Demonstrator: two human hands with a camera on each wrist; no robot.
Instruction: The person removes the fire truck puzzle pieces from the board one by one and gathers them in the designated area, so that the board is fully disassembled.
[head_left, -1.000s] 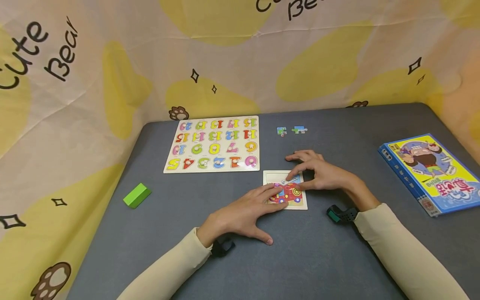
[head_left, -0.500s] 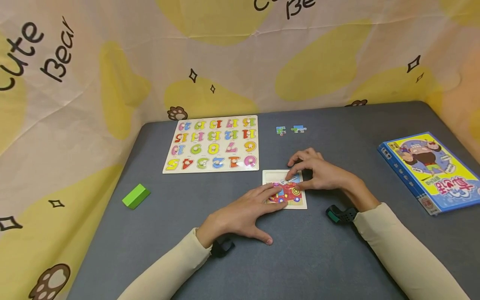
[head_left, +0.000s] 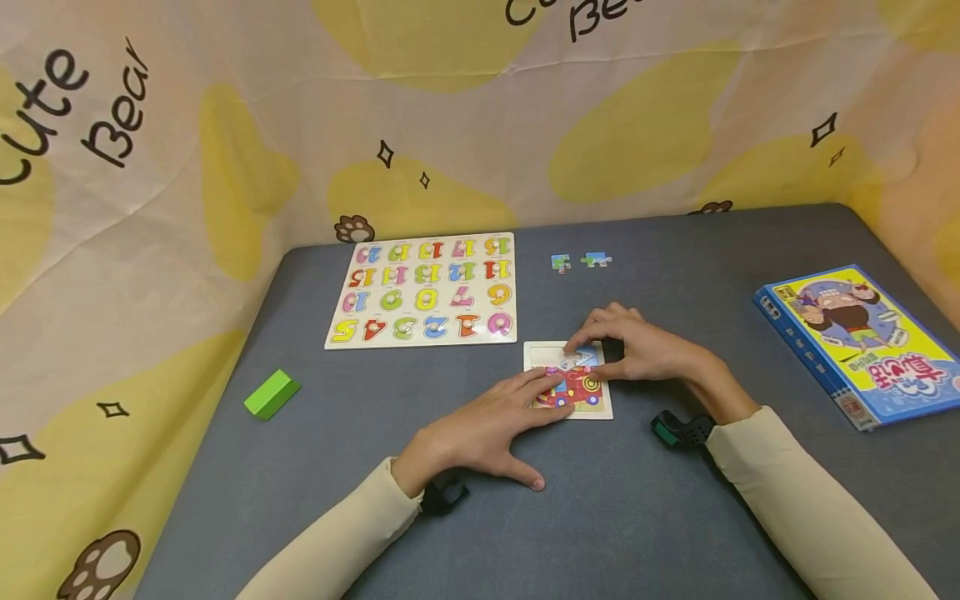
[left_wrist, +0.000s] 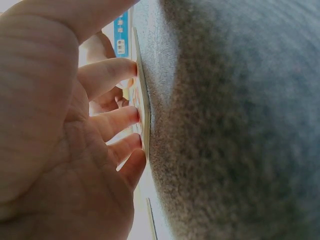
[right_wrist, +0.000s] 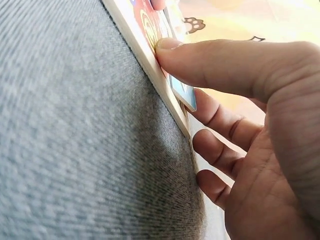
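Note:
A small framed jigsaw puzzle (head_left: pixel 604 410) with a red vehicle picture lies flat on the table. My left hand (head_left: pixel 483 427) rests its straight fingertips on the left part of the picture, thumb spread away to the side. At the upper right of the frame, my right hand (head_left: pixel 647 348) holds a light-blue puzzle piece (head_left: pixel 588 358) between thumb and curled index finger. In the right wrist view, one corner of this blue puzzle piece (right_wrist: pixel 187 95) stands tilted above the frame's edge. The thumb (right_wrist: pixel 172 55) lies low near the vehicle's wheel.
Two loose jigsaw pieces (head_left: pixel 581 261) lie behind the puzzle. A number board (head_left: pixel 422 286) sits at the back left and a green block (head_left: pixel 272 394) at the left. A blue and yellow box (head_left: pixel 862 346) stands on the right. Patterned cloth (head_left: pixel 465 117) hangs behind the table.
My right index fingertip has shifted slightly left and up, and the other fingers have drawn in. The blue piece has shifted slightly within the frame. My left hand stays in place.

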